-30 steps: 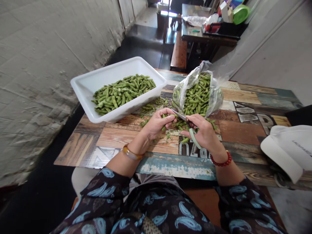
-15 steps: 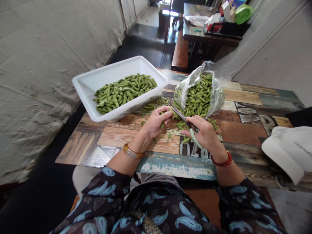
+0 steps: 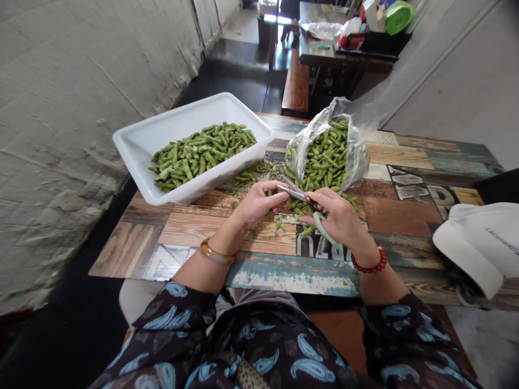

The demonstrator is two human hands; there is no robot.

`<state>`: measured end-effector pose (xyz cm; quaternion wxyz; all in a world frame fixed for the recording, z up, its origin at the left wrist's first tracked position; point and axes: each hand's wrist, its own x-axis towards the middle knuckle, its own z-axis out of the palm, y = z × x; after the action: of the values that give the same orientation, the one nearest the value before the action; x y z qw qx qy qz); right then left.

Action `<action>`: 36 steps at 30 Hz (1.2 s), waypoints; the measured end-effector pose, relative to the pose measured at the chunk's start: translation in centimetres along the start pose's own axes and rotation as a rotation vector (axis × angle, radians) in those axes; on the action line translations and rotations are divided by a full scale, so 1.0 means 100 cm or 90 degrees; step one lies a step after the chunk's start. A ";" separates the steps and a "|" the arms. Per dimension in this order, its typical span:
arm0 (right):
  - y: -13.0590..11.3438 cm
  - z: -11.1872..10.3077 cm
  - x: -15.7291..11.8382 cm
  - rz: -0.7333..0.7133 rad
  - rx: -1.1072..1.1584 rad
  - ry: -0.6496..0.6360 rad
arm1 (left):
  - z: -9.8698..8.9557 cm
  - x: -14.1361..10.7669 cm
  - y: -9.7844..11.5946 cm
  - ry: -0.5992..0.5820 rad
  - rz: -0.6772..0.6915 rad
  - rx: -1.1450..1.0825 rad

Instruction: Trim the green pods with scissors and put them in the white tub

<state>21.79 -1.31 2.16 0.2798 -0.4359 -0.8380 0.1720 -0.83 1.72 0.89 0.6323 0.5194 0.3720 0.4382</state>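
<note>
1. A black top [image 3: 279, 346] printed with light-blue paisleys and dim grey leaf shapes fills the lower frame.
2. Smooth, glossy amber-and-pale bangle [image 3: 216, 256], left of centre.
3. Red round-beaded bracelet [image 3: 372, 268], right of centre.
4. Grey cloth trousers [image 3: 263, 297], lower centre.

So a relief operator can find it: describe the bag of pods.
The patchwork table holds a white tub and, to its right, the bag. The bag lies just beyond the right hand. Both hold green pods, but only the bag is clear, crumpled plastic.
</note>
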 end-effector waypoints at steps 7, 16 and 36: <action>0.002 -0.001 0.000 0.000 0.017 -0.024 | -0.002 -0.001 0.004 -0.057 0.022 0.115; 0.005 0.000 -0.001 -0.017 0.040 -0.026 | -0.005 -0.001 0.008 -0.081 0.049 0.147; 0.011 0.005 0.001 -0.016 -0.023 0.097 | 0.002 -0.001 0.008 0.016 -0.015 -0.022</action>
<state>22.17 -0.67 1.22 0.3373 -0.4418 -0.8227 0.1197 -0.81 1.61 1.71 0.6417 0.4985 0.3784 0.4432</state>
